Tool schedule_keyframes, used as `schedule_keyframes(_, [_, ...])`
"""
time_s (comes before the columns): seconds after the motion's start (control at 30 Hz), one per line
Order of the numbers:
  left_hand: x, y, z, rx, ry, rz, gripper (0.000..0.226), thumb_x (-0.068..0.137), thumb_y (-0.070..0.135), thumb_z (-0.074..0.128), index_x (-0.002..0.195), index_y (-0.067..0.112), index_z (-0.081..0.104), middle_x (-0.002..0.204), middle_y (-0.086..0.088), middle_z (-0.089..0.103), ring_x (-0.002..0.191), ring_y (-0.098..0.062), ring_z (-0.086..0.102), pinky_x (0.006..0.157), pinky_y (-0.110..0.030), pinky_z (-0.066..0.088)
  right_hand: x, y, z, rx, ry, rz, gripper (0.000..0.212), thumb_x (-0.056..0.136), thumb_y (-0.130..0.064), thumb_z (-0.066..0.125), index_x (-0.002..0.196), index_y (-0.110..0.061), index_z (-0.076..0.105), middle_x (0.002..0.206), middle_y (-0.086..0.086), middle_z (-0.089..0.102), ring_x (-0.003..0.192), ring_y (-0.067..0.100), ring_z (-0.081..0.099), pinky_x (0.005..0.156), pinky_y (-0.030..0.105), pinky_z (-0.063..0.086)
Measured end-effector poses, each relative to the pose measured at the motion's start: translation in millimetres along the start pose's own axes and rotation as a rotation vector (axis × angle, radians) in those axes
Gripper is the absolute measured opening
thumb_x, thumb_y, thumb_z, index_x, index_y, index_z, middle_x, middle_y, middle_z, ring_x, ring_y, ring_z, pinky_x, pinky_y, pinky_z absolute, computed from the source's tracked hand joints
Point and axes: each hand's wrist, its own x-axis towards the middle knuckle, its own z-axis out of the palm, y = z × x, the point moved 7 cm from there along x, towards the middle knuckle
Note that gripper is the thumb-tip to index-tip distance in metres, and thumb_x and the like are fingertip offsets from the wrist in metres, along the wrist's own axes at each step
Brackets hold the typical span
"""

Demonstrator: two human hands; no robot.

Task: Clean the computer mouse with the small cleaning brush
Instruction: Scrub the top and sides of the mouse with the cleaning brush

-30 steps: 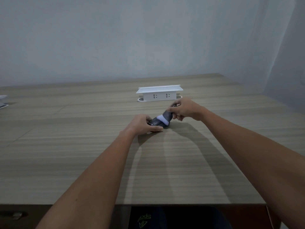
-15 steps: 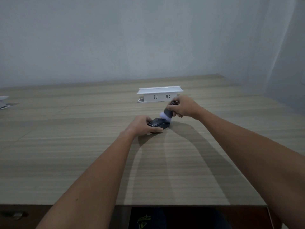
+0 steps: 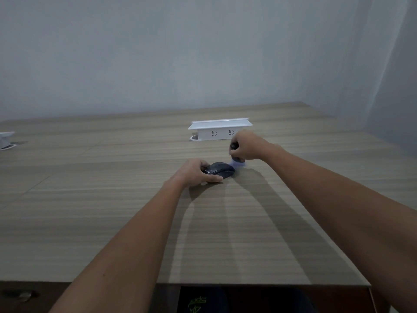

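A dark computer mouse [image 3: 220, 170] lies on the wooden desk [image 3: 112, 211] near its middle. My left hand [image 3: 195, 173] grips the mouse from its left side, thumb along the near edge. My right hand [image 3: 247, 146] is closed around the dark handle of the small cleaning brush [image 3: 237, 162]. The brush stands nearly upright, its pale bristles blurred and touching the desk just beyond the mouse's right end. Most of the handle is hidden inside my fist.
A white pop-up socket box [image 3: 220, 129] stands on the desk just behind my right hand. A white object [image 3: 5, 141] sits at the far left edge. The desk's front edge runs close to my body, with a drawer handle [image 3: 21, 294] below.
My right hand has swept the brush to the right and away, off the top of the mouse to just past its right end. The left hand and mouse stayed put.
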Motion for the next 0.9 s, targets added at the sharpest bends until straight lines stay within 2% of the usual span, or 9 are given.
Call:
schedule_keyframes(0.1, [0, 0, 0, -0.007, -0.01, 0.003, 0.042, 0.068, 0.054, 0.083, 0.097, 0.025, 0.077, 0.081, 0.003, 0.076, 0.069, -0.01, 0.064, 0.059, -0.022, 0.044, 0, -5, 0, 0.158, 0.019, -0.021, 0.014, 0.087, -0.014, 0.067, 0.078, -0.006, 0.074, 0.055, 0.001, 0.066, 0.039, 0.009, 0.051, 0.045, 0.022, 0.045])
schedule_keyframes(0.17, [1, -1, 0, -0.019, -0.016, 0.007, 0.041, 0.068, 0.054, 0.083, 0.099, 0.027, 0.076, 0.083, 0.005, 0.076, 0.072, -0.011, 0.066, 0.06, -0.021, 0.044, -2, -8, 2, 0.259, -0.014, -0.037, 0.016, 0.09, -0.015, 0.068, 0.083, -0.002, 0.074, 0.054, 0.003, 0.063, 0.036, 0.011, 0.045, 0.042, 0.02, 0.04])
schedule_keyframes(0.3, [2, -1, 0, -0.025, -0.025, 0.019, 0.038, 0.072, 0.049, 0.083, 0.097, 0.021, 0.077, 0.083, -0.002, 0.075, 0.067, -0.009, 0.061, 0.054, -0.016, 0.041, 4, -2, -1, 0.02, -0.002, 0.026, 0.016, 0.086, -0.009, 0.065, 0.075, 0.0, 0.073, 0.057, 0.006, 0.065, 0.048, 0.02, 0.056, 0.049, 0.025, 0.046])
schedule_keyframes(0.37, [3, -2, 0, -0.033, -0.026, 0.016, 0.037, 0.072, 0.049, 0.083, 0.096, 0.022, 0.077, 0.081, 0.002, 0.074, 0.067, -0.009, 0.061, 0.054, -0.015, 0.041, 7, -1, -5, 0.058, 0.042, 0.031, 0.017, 0.084, -0.009, 0.065, 0.072, 0.001, 0.073, 0.059, 0.008, 0.068, 0.047, 0.019, 0.055, 0.05, 0.025, 0.047])
schedule_keyframes(0.47, [4, -4, 1, -0.041, -0.031, 0.019, 0.036, 0.072, 0.049, 0.082, 0.096, 0.024, 0.076, 0.081, 0.006, 0.074, 0.07, -0.009, 0.063, 0.059, -0.019, 0.043, 4, -4, -1, 0.277, 0.002, 0.004, 0.019, 0.088, -0.014, 0.069, 0.083, 0.004, 0.074, 0.056, 0.005, 0.065, 0.041, 0.016, 0.047, 0.042, 0.022, 0.041])
schedule_keyframes(0.53, [5, -5, 1, -0.049, -0.032, 0.024, 0.037, 0.071, 0.05, 0.082, 0.098, 0.025, 0.076, 0.084, 0.003, 0.076, 0.072, -0.01, 0.065, 0.062, -0.022, 0.044, 5, -2, 3, 0.226, -0.041, 0.013, 0.019, 0.09, -0.013, 0.069, 0.087, 0.005, 0.073, 0.057, 0.006, 0.064, 0.038, 0.013, 0.047, 0.041, 0.02, 0.04])
schedule_keyframes(0.63, [7, -6, 2, -0.067, -0.036, 0.03, 0.041, 0.067, 0.054, 0.083, 0.096, 0.024, 0.077, 0.082, 0.003, 0.076, 0.072, -0.011, 0.064, 0.065, -0.025, 0.045, 9, 3, -1, 0.022, 0.006, 0.054, 0.015, 0.088, -0.012, 0.067, 0.085, 0.0, 0.075, 0.063, 0.008, 0.066, 0.04, 0.011, 0.053, 0.042, 0.02, 0.043])
schedule_keyframes(0.77, [5, -5, 1, -0.048, -0.027, 0.022, 0.037, 0.073, 0.048, 0.083, 0.098, 0.021, 0.077, 0.081, 0.002, 0.074, 0.068, -0.009, 0.061, 0.061, -0.023, 0.044, 7, 2, 2, 0.24, -0.002, 0.032, 0.018, 0.09, -0.015, 0.07, 0.086, 0.003, 0.074, 0.058, 0.006, 0.066, 0.036, 0.01, 0.047, 0.041, 0.021, 0.041])
schedule_keyframes(0.9, [5, -5, 2, -0.066, -0.026, 0.031, 0.042, 0.067, 0.054, 0.083, 0.095, 0.024, 0.077, 0.083, 0.0, 0.077, 0.073, -0.013, 0.065, 0.064, -0.025, 0.046, 7, 12, 3, 0.13, 0.009, 0.095, 0.02, 0.09, -0.011, 0.067, 0.09, 0.008, 0.073, 0.07, 0.017, 0.07, 0.04, 0.015, 0.052, 0.041, 0.021, 0.043])
